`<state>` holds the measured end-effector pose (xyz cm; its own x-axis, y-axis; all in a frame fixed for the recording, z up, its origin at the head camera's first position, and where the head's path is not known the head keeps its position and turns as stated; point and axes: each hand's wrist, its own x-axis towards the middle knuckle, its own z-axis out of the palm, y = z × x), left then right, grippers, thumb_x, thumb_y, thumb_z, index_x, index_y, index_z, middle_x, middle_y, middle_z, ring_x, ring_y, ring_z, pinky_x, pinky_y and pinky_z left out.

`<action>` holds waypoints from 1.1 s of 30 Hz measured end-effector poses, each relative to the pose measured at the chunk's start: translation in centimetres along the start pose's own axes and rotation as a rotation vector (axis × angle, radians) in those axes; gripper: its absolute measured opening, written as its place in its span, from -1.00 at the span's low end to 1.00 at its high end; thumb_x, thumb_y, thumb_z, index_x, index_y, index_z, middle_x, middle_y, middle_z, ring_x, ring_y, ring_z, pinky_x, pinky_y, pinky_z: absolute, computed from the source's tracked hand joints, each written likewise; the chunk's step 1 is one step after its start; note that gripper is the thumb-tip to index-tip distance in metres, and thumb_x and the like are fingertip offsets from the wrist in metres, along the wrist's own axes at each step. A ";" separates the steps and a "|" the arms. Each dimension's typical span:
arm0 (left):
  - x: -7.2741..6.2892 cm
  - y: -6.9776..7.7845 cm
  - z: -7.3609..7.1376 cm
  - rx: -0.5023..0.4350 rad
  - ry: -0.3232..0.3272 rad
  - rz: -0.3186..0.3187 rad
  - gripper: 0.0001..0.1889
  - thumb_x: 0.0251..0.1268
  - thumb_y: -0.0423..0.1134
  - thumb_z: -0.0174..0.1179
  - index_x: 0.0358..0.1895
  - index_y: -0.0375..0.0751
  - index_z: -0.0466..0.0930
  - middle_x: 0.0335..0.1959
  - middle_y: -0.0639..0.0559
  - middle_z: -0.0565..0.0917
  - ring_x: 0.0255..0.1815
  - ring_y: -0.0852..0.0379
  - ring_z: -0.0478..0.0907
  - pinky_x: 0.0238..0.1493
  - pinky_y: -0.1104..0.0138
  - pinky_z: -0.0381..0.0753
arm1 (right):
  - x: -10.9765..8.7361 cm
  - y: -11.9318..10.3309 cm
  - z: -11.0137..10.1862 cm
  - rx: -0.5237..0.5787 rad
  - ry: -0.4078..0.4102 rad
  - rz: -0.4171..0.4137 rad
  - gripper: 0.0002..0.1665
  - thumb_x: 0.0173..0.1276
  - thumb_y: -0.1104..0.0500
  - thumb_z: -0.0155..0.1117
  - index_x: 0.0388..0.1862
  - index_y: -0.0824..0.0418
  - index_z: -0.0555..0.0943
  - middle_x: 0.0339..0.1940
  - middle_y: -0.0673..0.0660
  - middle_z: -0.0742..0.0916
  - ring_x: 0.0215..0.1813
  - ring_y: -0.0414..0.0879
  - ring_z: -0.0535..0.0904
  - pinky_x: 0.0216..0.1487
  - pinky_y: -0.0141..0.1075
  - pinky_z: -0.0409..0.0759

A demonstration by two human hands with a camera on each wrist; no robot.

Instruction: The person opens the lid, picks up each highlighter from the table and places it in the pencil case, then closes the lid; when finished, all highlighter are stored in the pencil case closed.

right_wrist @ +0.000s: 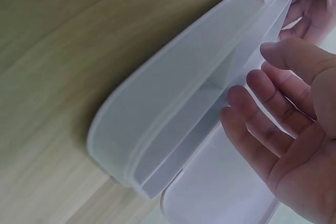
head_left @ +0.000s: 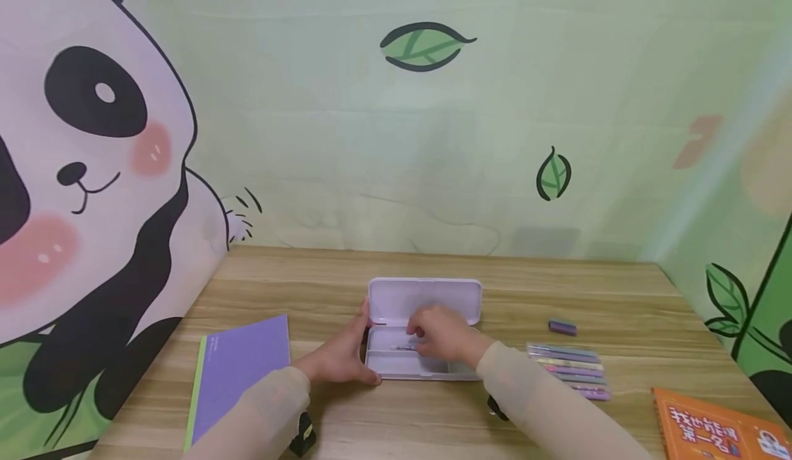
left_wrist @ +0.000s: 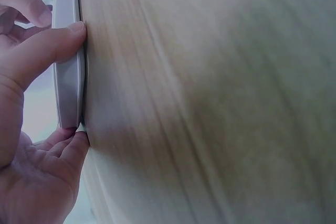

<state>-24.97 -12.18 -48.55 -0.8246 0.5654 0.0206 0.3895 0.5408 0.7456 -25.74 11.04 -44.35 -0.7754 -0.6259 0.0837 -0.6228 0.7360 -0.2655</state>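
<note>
A pale lilac pencil case (head_left: pixel 408 375) lies on the wooden table with its lid (head_left: pixel 427 295) raised at the back. My left hand (head_left: pixel 339 355) grips its left end, the thumb (left_wrist: pixel 65 40) against the front wall and the fingers at the far side. Over the inside of the case is my right hand (head_left: pixel 444 335); in the right wrist view its fingers (right_wrist: pixel 262 114) curve loosely, apart from the thumb, and no object shows between them. A slim pen-like item (head_left: pixel 403 348) lies in the case's back compartment, partly hidden under the right fingers.
Right of the case lies a row of several coloured pens (head_left: pixel 572 370), with a small dark purple and grey block (head_left: pixel 562 327) behind it. A purple notebook (head_left: pixel 247 364) is at the left, and an orange book (head_left: pixel 718 425) at the front right corner.
</note>
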 end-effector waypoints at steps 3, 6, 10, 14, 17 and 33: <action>-0.1 0.0 0.0 -0.012 -0.001 0.002 0.48 -0.29 -0.24 0.60 0.50 -0.38 -0.54 0.33 -0.24 0.32 0.33 -0.03 0.29 0.40 0.03 0.23 | -0.5 0.0 -0.3 0.019 0.011 -0.008 -0.77 0.07 0.24 0.46 -0.25 0.21 0.69 -0.39 0.04 0.68 -0.32 -0.15 0.53 -0.23 -0.30 0.53; -0.1 0.0 -0.1 -0.012 -0.004 -0.008 0.48 -0.28 -0.24 0.60 0.50 -0.35 -0.54 0.39 -0.26 0.25 0.38 -0.05 0.25 0.41 0.03 0.22 | -1.0 0.2 -0.7 0.041 0.024 -0.022 -0.75 0.05 0.24 0.47 -0.24 0.22 0.69 -0.38 0.05 0.68 -0.30 -0.14 0.53 -0.21 -0.31 0.54; -0.2 0.1 -0.1 -0.002 -0.002 -0.019 0.48 -0.28 -0.25 0.60 0.50 -0.34 -0.55 0.40 -0.27 0.24 0.39 -0.06 0.24 0.42 0.03 0.20 | -1.7 0.7 -1.0 0.085 0.030 -0.034 -0.72 0.04 0.24 0.47 -0.22 0.24 0.69 -0.37 0.06 0.69 -0.28 -0.10 0.55 -0.20 -0.31 0.53; -0.1 0.1 -0.1 0.017 0.008 -0.011 0.49 -0.30 -0.27 0.60 0.50 -0.37 -0.56 0.38 -0.27 0.28 0.36 -0.05 0.27 0.42 0.03 0.20 | -2.5 1.3 -1.4 0.128 0.034 -0.022 -0.71 0.06 0.26 0.46 -0.20 0.28 0.67 -0.37 0.07 0.67 -0.30 -0.07 0.54 -0.23 -0.32 0.51; -0.1 0.1 -0.2 0.033 0.016 -0.007 0.48 -0.30 -0.26 0.60 0.49 -0.39 -0.55 0.42 -0.31 0.22 0.39 -0.08 0.25 0.43 0.02 0.18 | -3.3 1.9 -1.7 0.170 0.043 -0.012 -0.71 0.08 0.27 0.45 -0.19 0.31 0.66 -0.37 0.09 0.66 -0.33 -0.06 0.52 -0.27 -0.35 0.50; -0.1 0.1 0.0 0.050 0.019 -0.002 0.47 -0.31 -0.25 0.60 0.48 -0.45 -0.53 0.44 -0.35 0.18 0.42 -0.10 0.21 0.44 0.02 0.15 | -8.8 6.6 -2.9 0.261 0.161 0.072 -0.77 0.09 0.32 0.44 -0.23 0.29 0.66 -0.36 0.11 0.67 -0.36 -0.12 0.52 -0.34 -0.39 0.51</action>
<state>-24.84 -12.20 -48.50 -0.8328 0.5526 0.0315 0.4072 0.5730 0.7112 -23.37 22.17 -44.08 -0.8360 -0.5104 0.2016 -0.5341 0.6727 -0.5120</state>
